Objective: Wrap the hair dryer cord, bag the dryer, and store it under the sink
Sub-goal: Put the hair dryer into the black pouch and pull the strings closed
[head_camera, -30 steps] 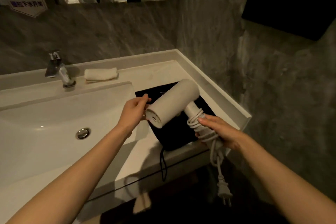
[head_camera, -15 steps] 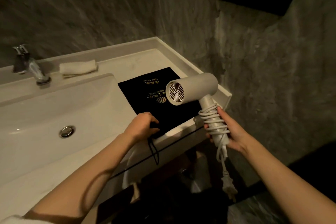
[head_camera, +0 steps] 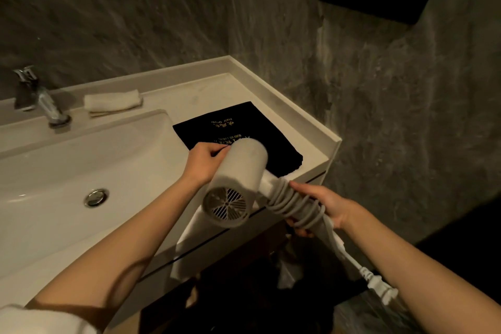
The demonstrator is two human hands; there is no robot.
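A white hair dryer is held over the counter's front edge, its rear grille facing me and its nozzle pointing at the black drawstring bag lying flat on the counter. My right hand grips the handle, around which the grey cord is coiled. The plug dangles below my wrist. My left hand pinches the near edge of the bag, right beside the dryer's nozzle. Whether the bag's mouth is parted is hidden behind the dryer.
A white basin with a chrome drain fills the left. A chrome faucet and a folded white towel sit at the back. Grey stone walls close in behind and to the right. Under the counter it is dark.
My right hand has swung the dryer down and round, so its nozzle now points at the bag. My left hand has moved up along the bag's near edge to meet it.
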